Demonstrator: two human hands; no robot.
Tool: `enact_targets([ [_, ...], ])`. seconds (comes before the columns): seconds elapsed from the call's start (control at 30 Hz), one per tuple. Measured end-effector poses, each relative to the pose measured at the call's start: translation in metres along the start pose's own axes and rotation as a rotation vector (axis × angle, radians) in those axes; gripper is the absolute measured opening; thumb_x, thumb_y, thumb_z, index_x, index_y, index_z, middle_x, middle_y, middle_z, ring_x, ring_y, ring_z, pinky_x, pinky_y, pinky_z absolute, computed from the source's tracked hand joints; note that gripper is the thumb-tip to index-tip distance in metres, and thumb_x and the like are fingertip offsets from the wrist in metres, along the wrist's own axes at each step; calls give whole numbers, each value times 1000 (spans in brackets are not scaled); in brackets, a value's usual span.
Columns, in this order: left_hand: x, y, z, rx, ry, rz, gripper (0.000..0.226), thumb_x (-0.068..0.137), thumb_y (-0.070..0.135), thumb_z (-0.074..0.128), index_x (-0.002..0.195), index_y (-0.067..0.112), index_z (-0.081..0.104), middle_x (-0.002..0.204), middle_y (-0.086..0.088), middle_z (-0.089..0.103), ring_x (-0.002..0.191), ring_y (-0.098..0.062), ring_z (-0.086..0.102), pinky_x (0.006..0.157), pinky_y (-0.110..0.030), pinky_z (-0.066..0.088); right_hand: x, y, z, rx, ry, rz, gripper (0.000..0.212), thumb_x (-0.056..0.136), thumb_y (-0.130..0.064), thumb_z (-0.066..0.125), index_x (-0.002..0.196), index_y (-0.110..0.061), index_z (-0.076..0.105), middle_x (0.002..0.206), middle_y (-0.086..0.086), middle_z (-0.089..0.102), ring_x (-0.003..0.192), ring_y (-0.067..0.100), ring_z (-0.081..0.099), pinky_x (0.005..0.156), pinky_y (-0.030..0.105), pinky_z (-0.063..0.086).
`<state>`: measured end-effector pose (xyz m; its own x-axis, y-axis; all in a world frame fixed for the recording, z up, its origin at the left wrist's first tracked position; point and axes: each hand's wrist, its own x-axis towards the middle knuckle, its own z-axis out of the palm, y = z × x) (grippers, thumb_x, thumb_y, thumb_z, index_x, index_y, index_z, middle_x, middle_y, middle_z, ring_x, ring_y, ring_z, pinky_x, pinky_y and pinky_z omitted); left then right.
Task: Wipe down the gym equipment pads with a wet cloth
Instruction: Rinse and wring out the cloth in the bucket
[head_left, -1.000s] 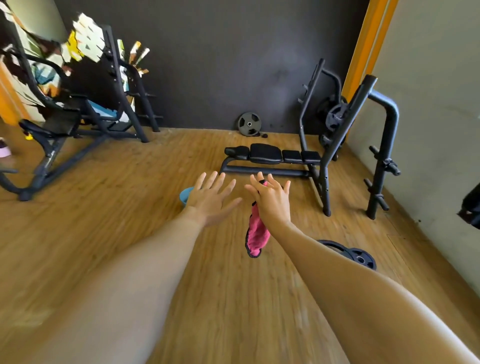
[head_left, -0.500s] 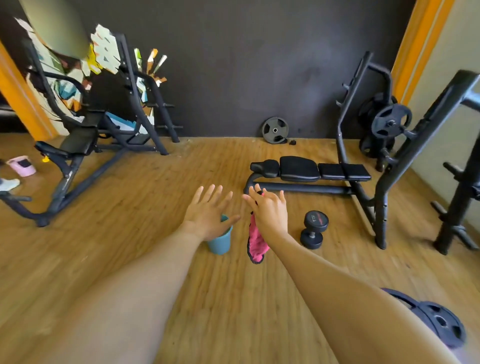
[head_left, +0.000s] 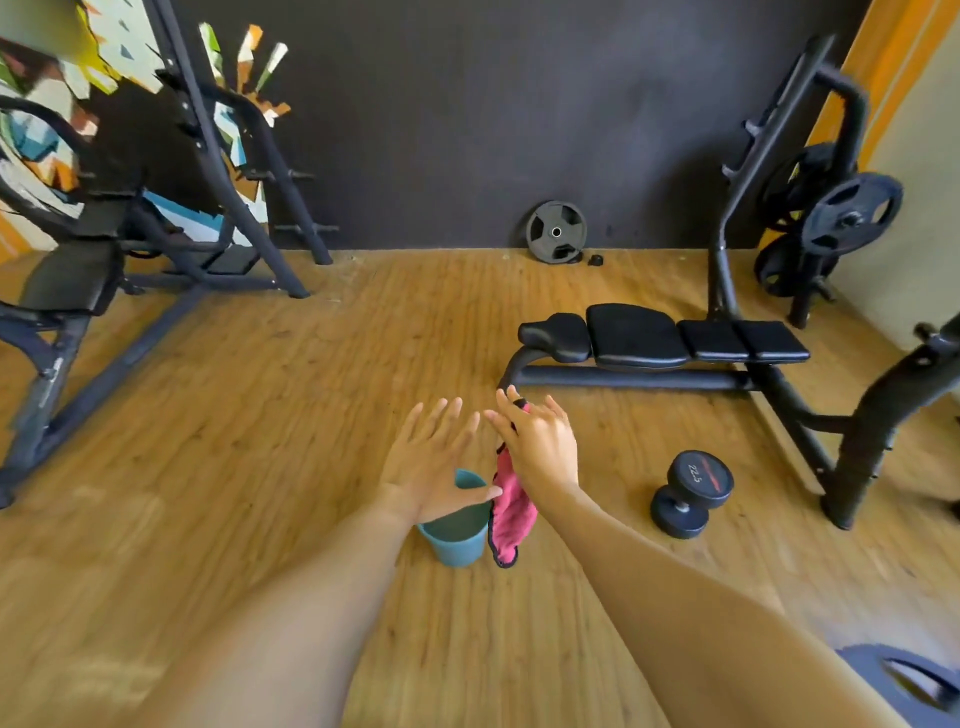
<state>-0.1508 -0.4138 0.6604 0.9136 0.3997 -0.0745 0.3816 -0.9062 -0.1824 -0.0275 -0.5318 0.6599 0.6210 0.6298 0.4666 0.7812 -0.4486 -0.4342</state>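
Head view: a person's right hand (head_left: 540, 452) pinches a dangling pink cloth (head_left: 509, 514) in its grip beside a blue cup (head_left: 457, 540) on the floor (head_left: 311, 415), while the left hand (head_left: 431, 462), grip released, spreads above the cup; wiping seems not yet begun, and next probably comes wetting the cloth, then crossing to the black bench pads (head_left: 639, 335).

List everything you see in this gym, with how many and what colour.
cloth: one, pink, hanging from the right hand.
bucket: one, blue-green, floor, under the left hand.
flat bench: one, black pads, right of centre.
dumbbell: one, black, floor, right of the cloth.
leaning plate: one, black, against the dark wall.
racked plates: several, black, far right.
incline bench: one, black, far left.
floor plate: one, grey, bottom right corner.
left hand: one, fingers spread, above the bucket.
right hand: one, holding the cloth.
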Motion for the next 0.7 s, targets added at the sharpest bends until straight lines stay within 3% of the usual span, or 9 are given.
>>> enact_targets([
  [0.07, 34, -33, 20, -24, -15, 23, 134, 57, 98, -25, 165, 23, -1, 173, -8, -6, 160, -26, -9, 127, -50, -5, 29, 2, 41, 15, -64, 38, 57, 100, -49, 36, 120, -11, 74, 122, 9, 74, 100, 26, 73, 109, 43, 40],
  [0.13, 62, -59, 40, -47, -43, 34, 135, 55, 99, -23, 165, 22, -5, 172, -7, -10, 159, -25, -11, 128, -50, -5, 50, 3, 81, 59, -152, 61, 59, 101, -52, 33, 125, -14, 71, 132, 8, 69, 107, 27, 72, 109, 51, 43],
  [0.27, 127, -88, 93, -138, -67, 3, 138, 58, 107, 5, 165, 20, -6, 172, -7, -15, 159, -24, -14, 128, -49, -5, 90, 4, 144, 218, -235, 131, 45, 105, -48, 46, 136, -22, 66, 146, -1, 59, 108, 23, 70, 84, 30, 51],
  [0.33, 164, -95, 127, -191, -60, -38, 134, 58, 99, 17, 165, 20, -4, 172, -7, -14, 159, -25, -12, 128, -50, -3, 107, 14, 178, 288, -226, 165, 41, 106, -45, 48, 139, -26, 63, 150, -6, 55, 113, 16, 67, 83, 24, 50],
  [0.4, 198, -95, 160, -230, -29, -96, 125, 65, 92, 27, 165, 22, 0, 173, -9, -9, 160, -27, -6, 128, -50, -1, 117, 28, 212, 293, -228, 142, 56, 102, -61, 35, 141, -30, 61, 146, -3, 59, 112, 16, 67, 84, 27, 54],
  [0.5, 236, -96, 213, -267, -35, -149, 86, 96, 67, 38, 165, 26, 7, 173, -9, -9, 160, -29, -6, 128, -50, -3, 124, 60, 260, 301, -307, 126, 74, 91, -72, 22, 143, -33, 58, 144, -1, 61, 110, 16, 65, 82, 28, 54],
  [0.57, 251, -101, 253, -230, -70, -113, 66, 107, 52, 32, 165, 28, 13, 173, -7, -11, 159, -31, -8, 128, -50, -5, 121, 86, 294, 272, -312, 120, 71, 93, -69, 24, 144, -33, 58, 150, -6, 55, 112, 14, 63, 78, 23, 49],
  [0.7, 263, -110, 344, -138, -191, -24, 68, 108, 45, 37, 166, 27, 7, 171, -11, -15, 159, -33, -10, 127, -52, -7, 97, 139, 368, 161, -400, 198, 51, 102, -59, 43, 141, -31, 60, 143, -5, 61, 108, 21, 66, 74, 32, 52],
])
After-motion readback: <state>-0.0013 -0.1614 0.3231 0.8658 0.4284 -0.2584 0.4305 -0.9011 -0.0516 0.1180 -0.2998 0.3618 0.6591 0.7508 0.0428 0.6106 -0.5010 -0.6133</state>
